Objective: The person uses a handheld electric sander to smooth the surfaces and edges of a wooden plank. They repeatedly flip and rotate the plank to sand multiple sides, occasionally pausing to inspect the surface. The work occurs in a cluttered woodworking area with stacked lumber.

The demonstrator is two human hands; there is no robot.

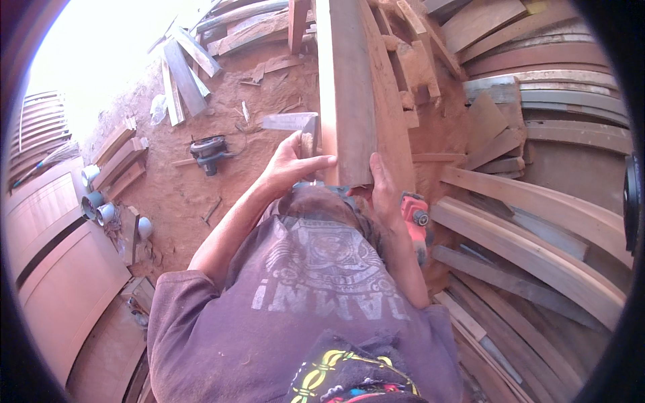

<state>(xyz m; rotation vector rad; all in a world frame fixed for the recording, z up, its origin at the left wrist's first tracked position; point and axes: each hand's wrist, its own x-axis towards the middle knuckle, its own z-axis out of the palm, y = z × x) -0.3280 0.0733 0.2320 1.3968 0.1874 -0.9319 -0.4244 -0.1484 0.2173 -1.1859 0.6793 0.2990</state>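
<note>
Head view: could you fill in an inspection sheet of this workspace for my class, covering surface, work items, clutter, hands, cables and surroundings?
Surface: reddish-brown ground, strewn with wood scraps.
Work items: long timber, its near end close to the person's body; metal-bladed tool at its left side.
Clutter: black power tool on the ground to the left; red tool beside the right forearm; pale round containers at left.
Hands: left hand holds the metal-bladed tool, thumb toward the timber; right hand at the timber's right edge, grip unclear.
Cables: nothing clearly seen.
Surroundings: wooden panels at left; boards piled at right.
</note>
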